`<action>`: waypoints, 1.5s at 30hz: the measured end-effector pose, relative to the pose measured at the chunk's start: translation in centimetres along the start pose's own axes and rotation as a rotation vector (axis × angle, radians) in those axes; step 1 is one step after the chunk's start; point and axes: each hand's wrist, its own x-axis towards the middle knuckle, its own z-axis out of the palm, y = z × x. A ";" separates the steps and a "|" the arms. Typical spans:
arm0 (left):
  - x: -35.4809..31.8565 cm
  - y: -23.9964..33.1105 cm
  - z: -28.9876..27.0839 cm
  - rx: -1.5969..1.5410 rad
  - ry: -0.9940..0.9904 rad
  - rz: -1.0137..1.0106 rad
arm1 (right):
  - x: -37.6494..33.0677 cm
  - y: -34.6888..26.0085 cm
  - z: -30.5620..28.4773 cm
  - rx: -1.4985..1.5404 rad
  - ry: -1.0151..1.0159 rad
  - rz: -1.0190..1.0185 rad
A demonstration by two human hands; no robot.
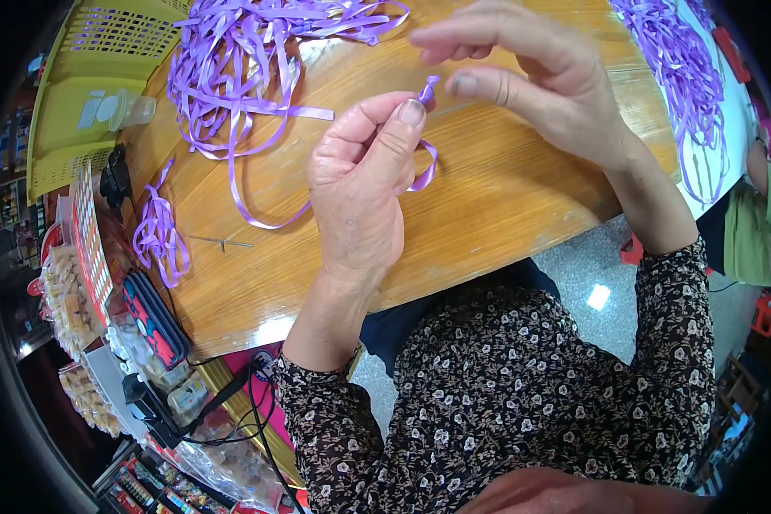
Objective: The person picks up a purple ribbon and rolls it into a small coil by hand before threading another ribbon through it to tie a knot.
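Note:
Thumb and fingers of my left hand (360,180) pinch a purple ribbon (429,88) over the wooden table. A small bunched, knot-like end of it sticks up past my thumb. A loop of ribbon curls out beside the fingers, and a strand runs left from behind my hand toward a large tangled pile of purple ribbon (231,77). My right hand (557,90) hovers just right of the bunched end, slightly blurred. Its thumb and fingers are apart with nothing between them.
On the wooden table (505,223) lie a smaller ribbon bundle (160,231) and a thin metal piece (221,243). Another ribbon pile (681,81) rests on a white surface at right. At left stand a yellow basket (47,128), a clear plastic cup (135,111) and a dark patterned case (154,317).

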 end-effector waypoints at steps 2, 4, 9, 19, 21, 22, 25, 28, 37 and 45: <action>-0.1 -0.2 -0.4 -0.009 -0.013 -0.008 | 1.9 -3.8 0.6 -0.157 -0.068 0.276; -0.2 0.1 0.7 0.044 0.011 0.010 | 2.2 -4.3 0.2 -0.334 -0.129 0.549; -0.3 0.0 0.5 0.120 0.016 0.033 | 3.1 -6.5 0.5 -0.505 -0.268 0.468; -0.4 0.1 0.9 0.484 0.077 0.374 | 3.0 -6.7 0.0 -0.469 -0.167 0.696; -0.4 0.2 0.7 0.471 0.075 0.374 | 3.4 -6.6 0.1 -0.626 -0.226 0.450; -0.4 0.3 0.7 0.456 0.068 0.377 | 3.3 -6.5 0.0 -0.629 -0.228 0.451; -0.4 1.0 0.8 0.328 0.097 0.256 | 3.0 -5.9 -0.2 -0.563 -0.225 0.507; -0.2 0.8 0.3 0.205 0.123 0.255 | 3.2 -5.7 -0.1 -0.533 -0.161 0.570; -0.5 0.9 0.0 0.254 0.059 0.246 | 0.7 -1.1 -0.3 -0.316 -0.030 -0.196; -0.7 0.7 0.6 0.330 0.064 0.236 | 2.8 -5.8 0.0 -0.464 -0.246 0.549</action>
